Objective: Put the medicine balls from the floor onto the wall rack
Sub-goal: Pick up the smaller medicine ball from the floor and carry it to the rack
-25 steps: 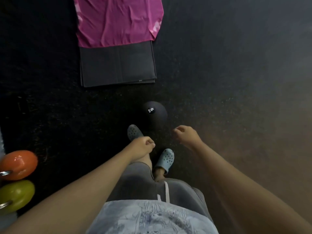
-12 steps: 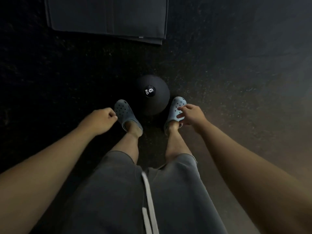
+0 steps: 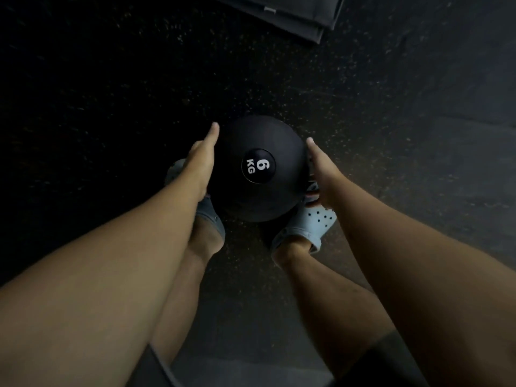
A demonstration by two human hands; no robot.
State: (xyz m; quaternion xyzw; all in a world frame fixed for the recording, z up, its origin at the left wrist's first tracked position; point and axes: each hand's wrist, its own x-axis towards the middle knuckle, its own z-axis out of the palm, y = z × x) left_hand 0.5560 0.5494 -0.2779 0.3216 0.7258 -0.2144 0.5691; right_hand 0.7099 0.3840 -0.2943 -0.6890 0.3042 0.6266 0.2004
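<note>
**Both hands now on the 6 kg ball**

Half a second ago both hands were loose fists above the feet. Now the left hand (image 3: 201,160) lies flat against the left flank of the medicine ball (image 3: 258,169), and the right hand (image 3: 321,174) is spread open on its right flank. The ball sits on the floor (image 3: 111,93) between the clogs (image 3: 310,224). Judged: grasp forming, lift not begun. The rack is out of view.

The medicine ball (image 3: 258,169) looks like matt black rubber with a slightly shinier label disc, the floor (image 3: 111,79) is rough speckled rubber, and the clogs (image 3: 310,224) look like smooth matt foam-plastic.
</note>
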